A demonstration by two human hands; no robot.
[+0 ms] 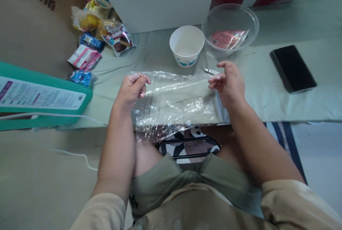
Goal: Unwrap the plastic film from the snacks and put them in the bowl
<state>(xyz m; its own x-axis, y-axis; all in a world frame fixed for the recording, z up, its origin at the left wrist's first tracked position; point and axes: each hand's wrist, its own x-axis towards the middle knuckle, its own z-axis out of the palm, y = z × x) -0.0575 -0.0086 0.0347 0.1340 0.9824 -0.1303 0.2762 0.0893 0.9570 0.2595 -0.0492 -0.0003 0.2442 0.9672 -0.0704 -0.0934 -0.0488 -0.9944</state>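
A crinkled clear plastic bag (181, 98) is stretched between my two hands, its lower part hanging over the table's front edge. My left hand (135, 87) pinches its upper left corner with curled fingers. At the upper right corner, my right hand (227, 82) grips the film between thumb and fingers, the index finger raised. Just beyond the bag stands a white paper cup (187, 46) with a blue-green leaf print, seemingly with nothing inside. A small metal tool (211, 71), partly hidden by my right hand, lies behind the film.
A clear plastic bowl (229, 9) holding pink packets (227, 39) stands right of the cup. A black phone (293, 68) lies at right. Wrapped snacks (119, 39) lie at left, near a green box (40, 94). A large white box (160, 2) stands behind.
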